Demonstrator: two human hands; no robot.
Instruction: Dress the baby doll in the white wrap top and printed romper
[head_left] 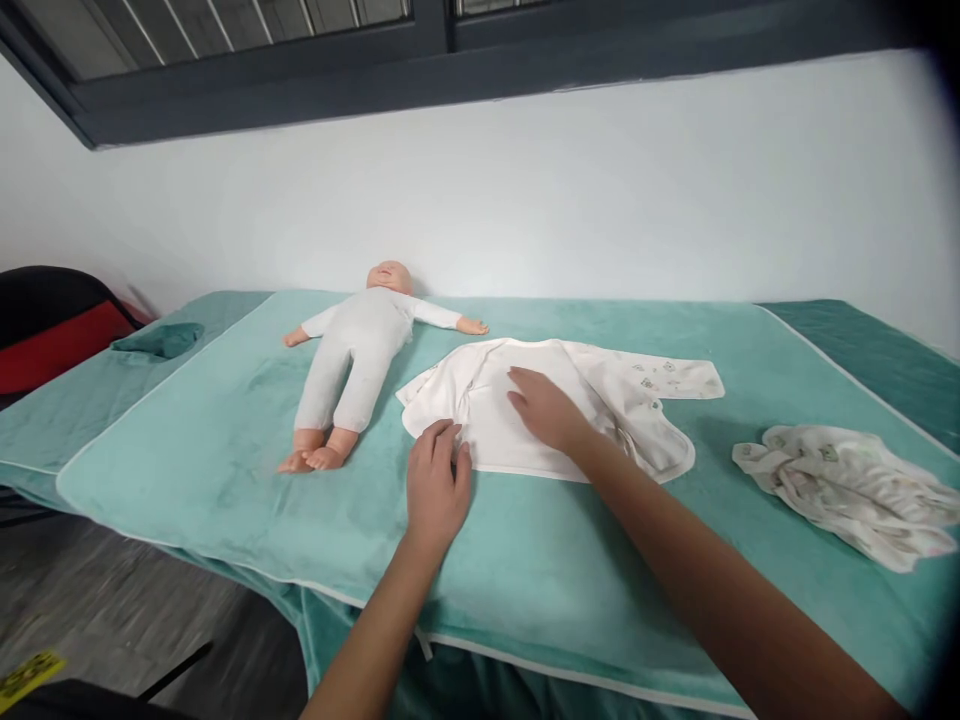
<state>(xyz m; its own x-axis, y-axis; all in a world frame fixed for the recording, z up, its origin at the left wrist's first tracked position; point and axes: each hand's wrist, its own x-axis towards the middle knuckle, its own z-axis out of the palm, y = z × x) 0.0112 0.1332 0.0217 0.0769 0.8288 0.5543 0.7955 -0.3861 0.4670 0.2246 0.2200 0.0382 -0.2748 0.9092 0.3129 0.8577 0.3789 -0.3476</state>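
A white baby shirt [600, 395] lies spread flat on the teal padded mat [225, 440], one sleeve stretched to the right. My right hand [546, 408] rests palm down on the shirt's middle, fingers stretched out. My left hand [437, 486] lies flat at the shirt's near left hem, fingers together and extended, touching the cloth edge. A baby doll [352, 355] in a white bodysuit lies on its back to the left of the shirt, arms out, bare feet toward me.
A crumpled white patterned garment [855, 488] lies on the mat at the right. A small teal bundle [159, 340] sits at the far left. A black and red seat [52, 325] stands beyond the left edge. A white wall runs behind.
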